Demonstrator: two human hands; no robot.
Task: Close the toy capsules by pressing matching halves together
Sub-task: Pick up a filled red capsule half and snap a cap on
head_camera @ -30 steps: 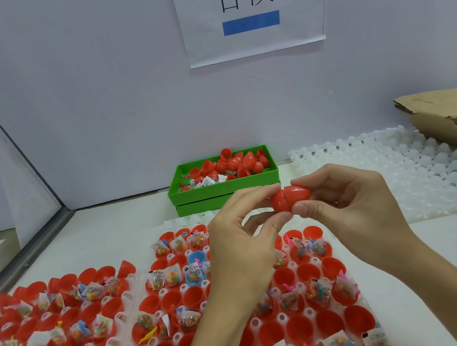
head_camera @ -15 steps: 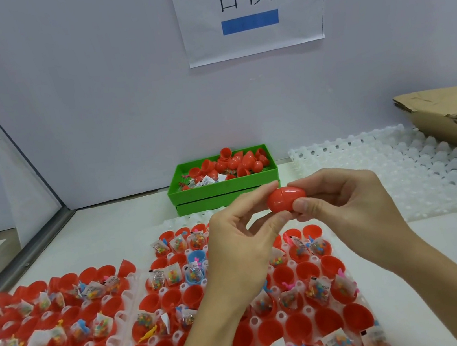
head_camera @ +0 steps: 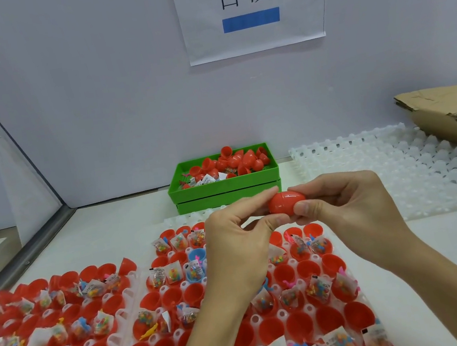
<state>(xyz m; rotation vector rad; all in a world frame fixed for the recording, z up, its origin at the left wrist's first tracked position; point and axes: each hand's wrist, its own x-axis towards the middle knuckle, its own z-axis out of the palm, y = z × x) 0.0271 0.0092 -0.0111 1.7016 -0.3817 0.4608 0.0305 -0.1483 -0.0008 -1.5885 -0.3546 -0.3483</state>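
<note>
A second ago a seam still showed across the red capsule [head_camera: 287, 205], with the two halves only partly overlapping; now they have slid together and it reads as one smooth egg shape, the join barely visible. To my eye that means this capsule is pressed shut or within a last squeeze of it, and what is left for it is to be put down somewhere, though nothing here shows where finished ones go.

The left hand [head_camera: 237, 248] pinches the capsule's left end, forefinger stretched along the top and thumb pushed up from below. The right hand [head_camera: 348, 211] grips the right end, thumb in front and the other fingers curled over the top and back. Both wrists are raised and the forearms come up from the bottom edge, so the capsule hangs in the air between the fingertips.

The capsule sits above the far edge of the tray [head_camera: 186, 331] of open red halves, many holding small bags of coloured bits and a good number bare. A second tray of halves [head_camera: 50, 318] lies just beside the first, on its left. Beyond the capsule stands a green bin [head_camera: 223, 187] of loose red halves, and to the right of that an empty white tray [head_camera: 398, 165]
</note>
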